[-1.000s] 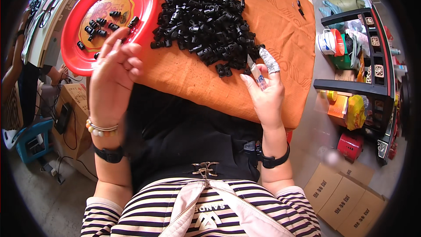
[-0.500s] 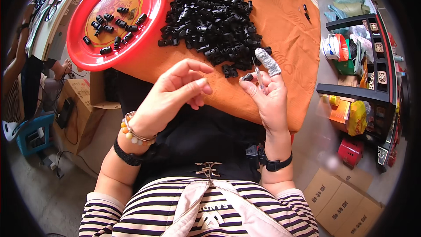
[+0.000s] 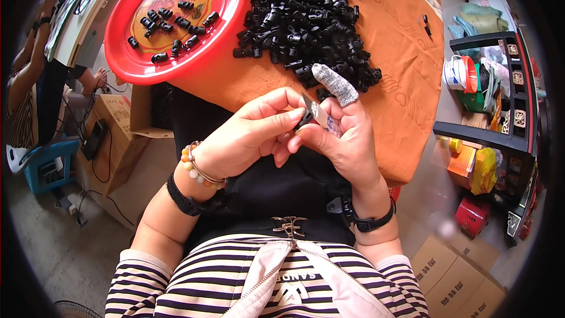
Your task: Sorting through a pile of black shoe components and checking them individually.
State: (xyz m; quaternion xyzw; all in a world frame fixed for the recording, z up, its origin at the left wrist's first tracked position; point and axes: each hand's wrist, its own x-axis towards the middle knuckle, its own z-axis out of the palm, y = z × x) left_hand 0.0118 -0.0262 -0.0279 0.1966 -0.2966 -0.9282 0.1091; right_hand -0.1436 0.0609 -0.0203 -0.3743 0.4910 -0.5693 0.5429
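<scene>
Above the table's near edge, my left hand (image 3: 253, 132) pinches a small black plastic cord lock (image 3: 304, 120) between thumb and fingers. Close against it, my right hand (image 3: 348, 141) grips a thin flat blade (image 3: 316, 113) with a pale wrapped end. The blade's dark tip lies beside the cord lock; whether it cuts in, I cannot tell. A grey knitted finger cover (image 3: 335, 84) sits on a raised finger of the right hand. Just beyond the hands spreads a big pile of black cord locks (image 3: 306, 17). Several more lie in a red round tray (image 3: 118, 53) at the left.
An orange cloth (image 3: 400, 94) covers the table. Two small black pieces (image 3: 427, 25) lie at its far right. On the right stands a dark rack (image 3: 482, 132) with bags and tubs, and cardboard boxes (image 3: 453, 277) below. At left are a carton (image 3: 112, 141), a blue stool (image 3: 50, 168) and another person's arm (image 3: 38, 47).
My hands have come together. The left, empty before, now pinches the cord lock, which was at the right fingertips. The blade has swung toward the left hand. The view has shifted slightly.
</scene>
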